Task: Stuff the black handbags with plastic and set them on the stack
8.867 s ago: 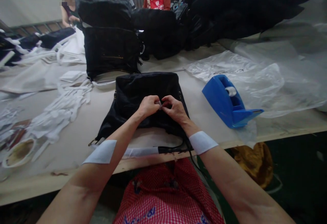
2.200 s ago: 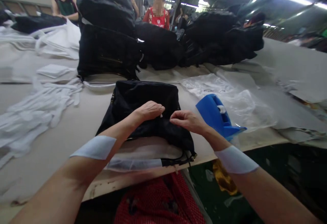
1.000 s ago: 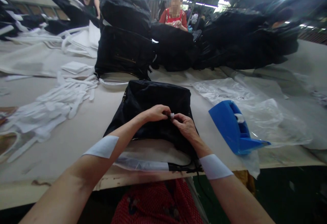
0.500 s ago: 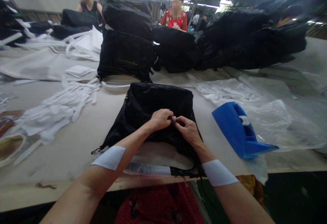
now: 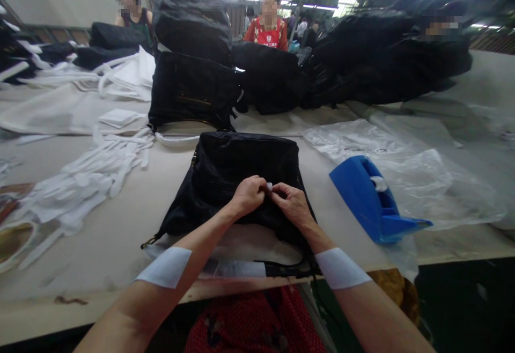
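A black handbag lies flat on the table in front of me. My left hand and my right hand meet over its middle, fingers curled and fingertips pinched together. Between them shows a small white piece, held by both hands just above the bag. A white wrapped strap of the bag runs along the table's near edge under my forearms. Both wrists wear white bands.
A blue tape dispenser stands right of the bag on clear plastic bags. White strips lie at the left. More black bags are stacked behind. Other people work at the far side.
My right hand, apart from the left 2.2 s ago, has come back to it; both now pinch the white piece. In the last half second the hands have hardly moved.
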Available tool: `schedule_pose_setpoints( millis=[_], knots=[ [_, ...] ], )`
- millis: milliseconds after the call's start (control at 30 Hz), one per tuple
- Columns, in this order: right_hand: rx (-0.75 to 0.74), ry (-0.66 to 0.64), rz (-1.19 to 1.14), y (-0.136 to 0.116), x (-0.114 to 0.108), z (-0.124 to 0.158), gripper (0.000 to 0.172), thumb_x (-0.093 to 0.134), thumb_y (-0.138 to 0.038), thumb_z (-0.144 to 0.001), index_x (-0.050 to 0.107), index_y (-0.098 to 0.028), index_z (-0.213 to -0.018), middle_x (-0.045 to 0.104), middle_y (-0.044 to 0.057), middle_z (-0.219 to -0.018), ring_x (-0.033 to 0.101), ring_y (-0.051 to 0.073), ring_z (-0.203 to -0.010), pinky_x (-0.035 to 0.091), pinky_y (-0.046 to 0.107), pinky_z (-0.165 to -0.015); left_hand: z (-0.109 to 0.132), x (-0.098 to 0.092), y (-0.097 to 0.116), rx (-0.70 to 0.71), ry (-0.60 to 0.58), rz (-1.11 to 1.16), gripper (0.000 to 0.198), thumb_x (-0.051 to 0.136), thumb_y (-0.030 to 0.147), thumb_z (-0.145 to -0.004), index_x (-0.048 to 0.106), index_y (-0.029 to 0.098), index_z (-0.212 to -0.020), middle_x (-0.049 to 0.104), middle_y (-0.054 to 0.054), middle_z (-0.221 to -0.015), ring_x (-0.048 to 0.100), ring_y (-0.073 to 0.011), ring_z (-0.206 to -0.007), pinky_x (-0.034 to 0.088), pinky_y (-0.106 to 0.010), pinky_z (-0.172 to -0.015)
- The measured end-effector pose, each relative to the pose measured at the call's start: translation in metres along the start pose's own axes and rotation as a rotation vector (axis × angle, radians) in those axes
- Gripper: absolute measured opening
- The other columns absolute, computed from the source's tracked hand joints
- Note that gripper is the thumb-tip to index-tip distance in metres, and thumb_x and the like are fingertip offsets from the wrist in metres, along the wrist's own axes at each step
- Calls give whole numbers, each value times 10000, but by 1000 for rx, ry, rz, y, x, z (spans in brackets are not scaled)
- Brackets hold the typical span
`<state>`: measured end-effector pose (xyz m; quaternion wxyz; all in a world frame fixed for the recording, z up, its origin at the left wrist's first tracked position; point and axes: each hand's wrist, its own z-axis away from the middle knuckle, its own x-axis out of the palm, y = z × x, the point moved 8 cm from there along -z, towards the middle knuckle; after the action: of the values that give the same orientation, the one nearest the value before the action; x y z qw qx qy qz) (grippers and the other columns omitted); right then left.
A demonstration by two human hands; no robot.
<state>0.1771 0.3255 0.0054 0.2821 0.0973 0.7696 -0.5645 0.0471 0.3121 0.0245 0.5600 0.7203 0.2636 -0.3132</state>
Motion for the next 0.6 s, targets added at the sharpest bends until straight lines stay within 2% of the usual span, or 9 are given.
schedule_pose_setpoints(
  millis=[100, 233, 433, 600],
  knots=[
    [-5, 10, 24, 0, -1, 0, 220, 590, -395, -820, 708, -211, -832, 689, 5, -771, 618, 171, -709, 448, 264, -691, -3, -1, -1, 68, -37, 124, 117, 627, 80, -772, 706, 156, -813, 626, -1, -794, 581, -124, -715, 451, -218, -670],
    [-8, -4, 35, -1, -1, 0, 195, 592, -369, -818, 704, -210, -832, 698, 8, -784, 630, 178, -730, 455, 266, -704, -10, -2, -3, 137, -72, 128, 62, 737, 124, -737, 692, 147, -773, 625, 9, -775, 573, -119, -708, 434, -213, -663],
    [-8, -92, 32, -4, -1, -4, 163, 616, -335, -827, 715, -216, -880, 712, -3, -832, 643, 181, -793, 452, 262, -732, -23, 7, -3, 221, -218, 93, 62, 761, 162, -757, 702, 152, -773, 631, 18, -744, 583, -115, -694, 410, -203, -643],
    [25, -155, 166, -9, -5, -12, 82, 660, -289, -807, 682, -210, -804, 652, -22, -714, 594, 148, -680, 405, 244, -654, -26, 7, -2, 287, -276, 75, 80, 758, 164, -761, 709, 156, -823, 625, 12, -789, 590, -117, -720, 412, -198, -655]
  ],
)
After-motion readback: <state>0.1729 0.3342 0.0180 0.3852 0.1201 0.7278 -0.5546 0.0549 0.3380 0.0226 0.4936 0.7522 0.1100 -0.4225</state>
